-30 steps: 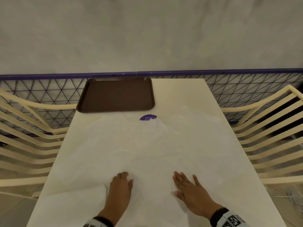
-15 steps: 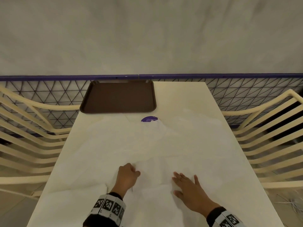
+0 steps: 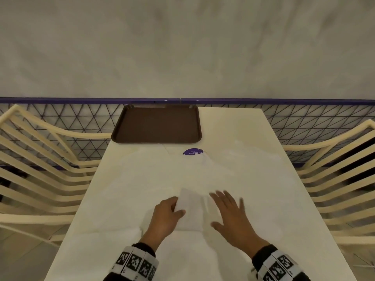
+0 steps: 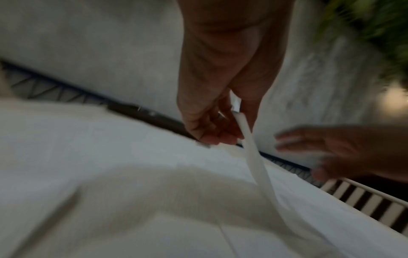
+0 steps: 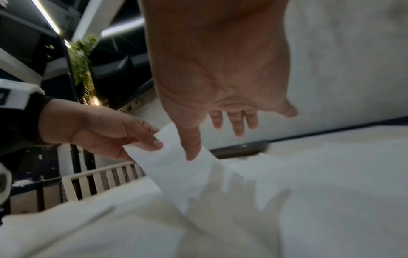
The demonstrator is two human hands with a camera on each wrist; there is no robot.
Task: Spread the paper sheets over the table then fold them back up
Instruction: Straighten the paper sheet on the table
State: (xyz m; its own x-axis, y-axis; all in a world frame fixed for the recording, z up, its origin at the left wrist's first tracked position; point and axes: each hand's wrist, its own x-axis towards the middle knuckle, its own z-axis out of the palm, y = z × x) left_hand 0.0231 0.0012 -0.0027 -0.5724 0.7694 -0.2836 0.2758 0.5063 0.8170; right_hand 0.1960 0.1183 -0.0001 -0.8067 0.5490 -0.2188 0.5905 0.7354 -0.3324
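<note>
From my seat, the brown tray blocks the table's far edge at 11 o'clock. At 1 o'clock the top lies bare; slatted chairs hem 3 and 9 o'clock.

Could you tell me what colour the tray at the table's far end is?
Dark brown tray; head view.

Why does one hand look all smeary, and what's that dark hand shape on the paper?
Head view: the right hand is smeared by motion blur. Left wrist view: it blurs too. Right wrist view: the dark shape on the paper sheet is that hand's shadow.
</note>
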